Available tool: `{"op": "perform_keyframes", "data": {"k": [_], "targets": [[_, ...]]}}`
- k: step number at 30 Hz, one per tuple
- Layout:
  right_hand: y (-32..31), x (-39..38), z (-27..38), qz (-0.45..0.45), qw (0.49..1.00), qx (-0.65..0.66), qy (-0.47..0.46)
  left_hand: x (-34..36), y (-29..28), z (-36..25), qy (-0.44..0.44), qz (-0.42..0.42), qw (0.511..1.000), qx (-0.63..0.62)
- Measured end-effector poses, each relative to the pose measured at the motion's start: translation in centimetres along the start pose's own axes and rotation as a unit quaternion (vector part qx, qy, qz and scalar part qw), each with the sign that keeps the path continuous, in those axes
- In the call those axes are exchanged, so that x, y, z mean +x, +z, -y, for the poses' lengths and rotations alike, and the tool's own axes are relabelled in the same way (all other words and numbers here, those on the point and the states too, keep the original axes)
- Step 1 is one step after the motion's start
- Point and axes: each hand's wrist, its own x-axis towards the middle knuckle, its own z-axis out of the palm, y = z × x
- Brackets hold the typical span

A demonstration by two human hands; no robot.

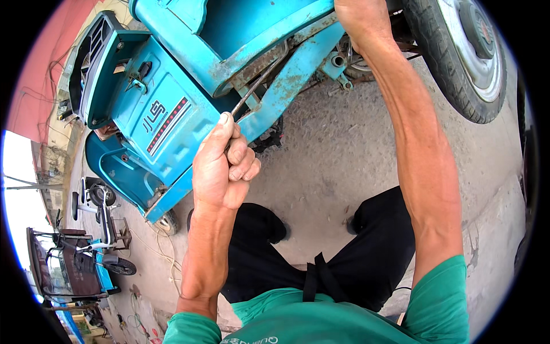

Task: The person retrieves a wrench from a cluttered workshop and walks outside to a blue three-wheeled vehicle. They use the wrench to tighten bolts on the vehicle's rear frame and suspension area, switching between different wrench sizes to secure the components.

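My left hand [226,157] is closed around a thin metal rod [252,89], which runs up and right along the rusty edge of a turquoise three-wheeled vehicle [166,126]. My right hand [364,26] is at the top edge of the view against the vehicle's underside, fingers curled down; what they hold is hidden. Below it are a turquoise frame beam [292,80] with rust patches and a bracket with a round tube end [338,62]. A large tyre with a silver rim [435,51] is right of my right hand.
My legs in black trousers [366,252] are apart on the concrete ground [326,149]. A small wheel [169,223] is at the vehicle's lower left. Farther left stand a white two-wheeler [97,212] and a brown-and-blue vehicle [63,264]. Cables [160,246] lie on the ground.
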Motion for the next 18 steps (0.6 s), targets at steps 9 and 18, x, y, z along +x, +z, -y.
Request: {"op": "perform_keyframes", "data": {"k": [9, 18], "targets": [[-0.2, 0.2, -0.6, 0.028, 0.999, 0.012, -0.023, -2.9, 5.8, 0.1, 0.034, -0.040, 0.998, 0.028], [-0.7, 0.1, 1.2, 0.050, 0.994, -0.093, -0.001, -2.7, 16.3, 1.6, 0.108, 0.038, 0.986, -0.122]]}}
